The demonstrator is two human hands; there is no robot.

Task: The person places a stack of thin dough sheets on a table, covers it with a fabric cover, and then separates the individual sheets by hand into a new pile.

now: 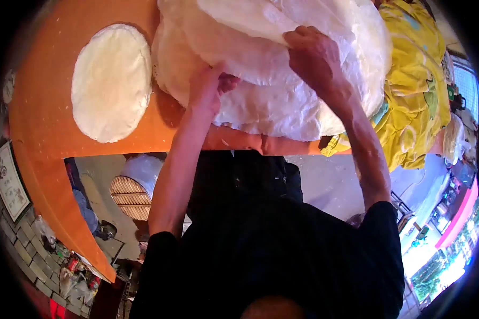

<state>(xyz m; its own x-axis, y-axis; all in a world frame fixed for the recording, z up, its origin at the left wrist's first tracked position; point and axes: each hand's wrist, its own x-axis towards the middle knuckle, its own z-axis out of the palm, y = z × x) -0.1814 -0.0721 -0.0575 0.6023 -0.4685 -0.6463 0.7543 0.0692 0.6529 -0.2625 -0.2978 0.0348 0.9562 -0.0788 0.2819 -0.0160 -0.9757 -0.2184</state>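
Note:
A pile of large, thin, pale dough sheets (271, 109) lies on the orange table, its near edge reaching the table's front. My right hand (315, 56) is closed on the edge of the top dough sheet (250, 24), which is lifted and folded there. Lower and to the left, my left hand (210, 87) has its fingers curled together against the same sheet's edge; its fingertips are partly hidden. A single round of dough (112, 82) lies flat on the table, left of the pile.
The orange table (42, 106) has a narrow leg or side running down at left. Yellow patterned cloth (415, 85) is bunched right of the pile. Below the table are a round slatted lid (129, 198) and grey floor. A framed sheet (10, 181) stands at far left.

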